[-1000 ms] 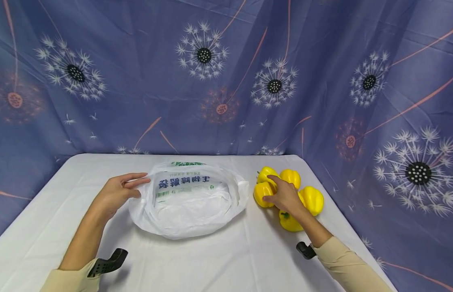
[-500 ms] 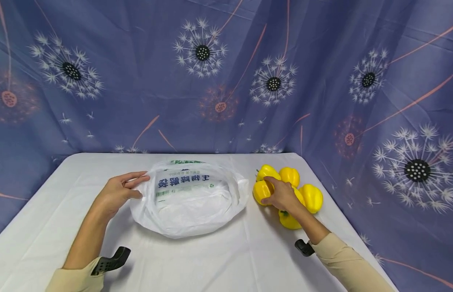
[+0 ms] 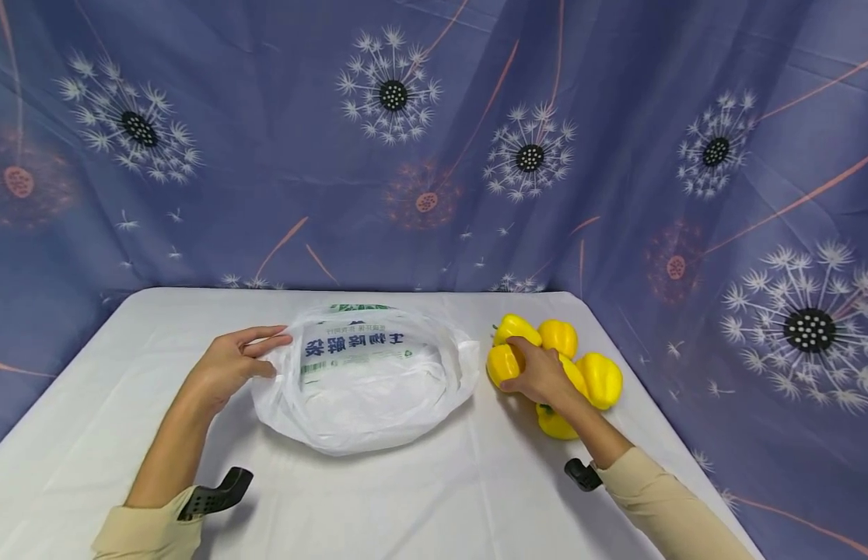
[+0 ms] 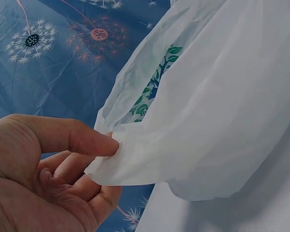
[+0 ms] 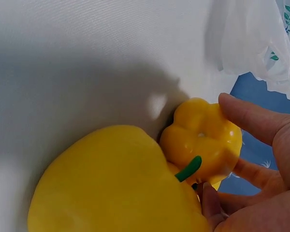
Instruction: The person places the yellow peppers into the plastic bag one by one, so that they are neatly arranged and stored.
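Note:
A white plastic bag [image 3: 378, 397] with green and blue print lies on the table, its mouth spread wide. At its left side my left hand [image 3: 227, 369] pinches the rim between thumb and fingers; the left wrist view shows the thumb pressed on the film [image 4: 135, 154]. To the right of the bag, my right hand [image 3: 542, 375] grips a yellow bell pepper [image 3: 502, 369] from the right side. In the right wrist view, thumb and fingers lie on either side of this pepper [image 5: 203, 137]. Another yellow pepper [image 5: 106, 183] with a green stem fills the foreground there.
Several more yellow peppers cluster around the right hand: one behind [image 3: 516, 328], one at the back right [image 3: 558, 337], one at the right [image 3: 602, 381] and one in front [image 3: 556, 424]. A blue dandelion-print curtain [image 3: 301, 155] hangs behind the white-covered table [image 3: 378, 505].
The right hand's fingers have come slightly farther over the pepper at the left of the cluster. The left hand keeps its place at the bag's rim.

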### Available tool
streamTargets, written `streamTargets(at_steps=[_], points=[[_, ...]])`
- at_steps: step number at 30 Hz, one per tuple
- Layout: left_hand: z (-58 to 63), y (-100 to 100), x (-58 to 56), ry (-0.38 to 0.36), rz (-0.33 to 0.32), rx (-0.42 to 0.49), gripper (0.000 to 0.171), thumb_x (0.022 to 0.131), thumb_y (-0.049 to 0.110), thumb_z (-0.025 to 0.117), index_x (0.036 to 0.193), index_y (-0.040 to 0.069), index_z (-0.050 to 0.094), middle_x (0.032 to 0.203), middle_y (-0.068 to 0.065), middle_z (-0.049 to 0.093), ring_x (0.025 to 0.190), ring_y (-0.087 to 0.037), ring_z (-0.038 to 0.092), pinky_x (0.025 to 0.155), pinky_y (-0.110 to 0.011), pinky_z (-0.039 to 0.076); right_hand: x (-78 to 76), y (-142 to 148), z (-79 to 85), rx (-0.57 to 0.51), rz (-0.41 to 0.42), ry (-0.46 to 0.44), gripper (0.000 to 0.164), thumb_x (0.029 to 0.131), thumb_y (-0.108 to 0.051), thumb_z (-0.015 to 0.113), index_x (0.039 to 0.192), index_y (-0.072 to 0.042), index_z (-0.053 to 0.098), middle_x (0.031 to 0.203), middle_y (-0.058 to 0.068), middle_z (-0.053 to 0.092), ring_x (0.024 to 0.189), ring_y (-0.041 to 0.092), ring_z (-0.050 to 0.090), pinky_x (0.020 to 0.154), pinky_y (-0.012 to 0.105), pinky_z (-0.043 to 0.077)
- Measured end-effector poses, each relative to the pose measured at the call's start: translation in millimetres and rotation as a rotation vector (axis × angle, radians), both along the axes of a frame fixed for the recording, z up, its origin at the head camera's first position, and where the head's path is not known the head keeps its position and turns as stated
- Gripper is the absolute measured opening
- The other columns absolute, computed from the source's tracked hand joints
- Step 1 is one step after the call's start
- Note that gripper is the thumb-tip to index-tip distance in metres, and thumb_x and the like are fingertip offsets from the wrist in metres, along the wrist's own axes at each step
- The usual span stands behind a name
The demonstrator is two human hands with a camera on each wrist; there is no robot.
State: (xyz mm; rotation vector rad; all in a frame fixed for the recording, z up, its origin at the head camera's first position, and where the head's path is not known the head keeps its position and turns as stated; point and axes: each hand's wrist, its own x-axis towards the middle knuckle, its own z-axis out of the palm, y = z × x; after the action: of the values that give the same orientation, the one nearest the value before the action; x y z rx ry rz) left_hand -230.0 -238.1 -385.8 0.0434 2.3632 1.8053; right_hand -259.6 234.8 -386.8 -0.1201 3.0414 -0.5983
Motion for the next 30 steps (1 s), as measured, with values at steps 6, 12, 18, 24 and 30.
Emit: streamTargets(at_steps=[6, 12, 18, 24, 30], points=[[-1.0, 0.7, -1.1, -0.001, 0.010, 0.012, 0.084, 0.076, -0.011, 0.064, 0.155, 0.001, 0.038, 0.135, -0.007, 0.065, 0.156, -0.033, 0.016, 0.116, -0.052, 0.028, 0.2, 1.5, -0.5, 0.004, 0.013, 0.015, 0.082, 0.077, -0.025, 0.086, 0.147, -0.008, 0.048, 0.141, 0.023, 0.058, 0.124, 0.051, 0.050, 0.103, 0.064, 0.040], [0.2, 1.0, -1.0, -0.002, 0.006, 0.003, 0.084, 0.075, -0.010, 0.064, 0.155, 0.001, 0.038, 0.137, -0.011, 0.064, 0.156, -0.035, 0.014, 0.114, -0.051, 0.028, 1.0, 1.1, -1.2, -0.018, 0.011, 0.027, 0.081, 0.077, -0.027, 0.086, 0.147, -0.007, 0.049, 0.141, 0.025, 0.058, 0.127, 0.051, 0.049, 0.104, 0.064, 0.040], [0.4, 1.9, -0.4, 0.001, 0.002, -0.034, 0.084, 0.075, -0.009, 0.064, 0.155, 0.001, 0.039, 0.139, -0.012, 0.063, 0.155, -0.035, 0.017, 0.103, -0.035, 0.036, 3.9, 3.2, -6.3, -0.036, 0.008, 0.028, 0.080, 0.077, -0.027, 0.085, 0.146, -0.007, 0.050, 0.140, 0.025, 0.059, 0.126, 0.049, 0.051, 0.104, 0.062, 0.041], [-1.6, 1.8, -2.9, 0.005, 0.003, -0.051, 0.084, 0.075, -0.008, 0.065, 0.155, 0.003, 0.040, 0.140, -0.015, 0.060, 0.154, -0.035, 0.021, 0.087, -0.013, 0.041, 4.1, 5.0, -6.6, -0.048, 0.031, 0.063, 0.078, 0.076, -0.025, 0.085, 0.144, -0.005, 0.051, 0.137, 0.024, 0.061, 0.123, 0.048, 0.055, 0.102, 0.061, 0.042], [-1.2, 0.7, -3.6, -0.008, 0.007, -0.058, 0.084, 0.076, -0.007, 0.065, 0.155, 0.005, 0.040, 0.141, -0.013, 0.060, 0.155, -0.034, 0.019, 0.088, -0.013, 0.038, 1.2, 0.9, -1.4, -0.035, 0.029, 0.046, 0.079, 0.075, -0.026, 0.086, 0.143, -0.006, 0.053, 0.137, 0.021, 0.063, 0.120, 0.042, 0.058, 0.101, 0.058, 0.045]])
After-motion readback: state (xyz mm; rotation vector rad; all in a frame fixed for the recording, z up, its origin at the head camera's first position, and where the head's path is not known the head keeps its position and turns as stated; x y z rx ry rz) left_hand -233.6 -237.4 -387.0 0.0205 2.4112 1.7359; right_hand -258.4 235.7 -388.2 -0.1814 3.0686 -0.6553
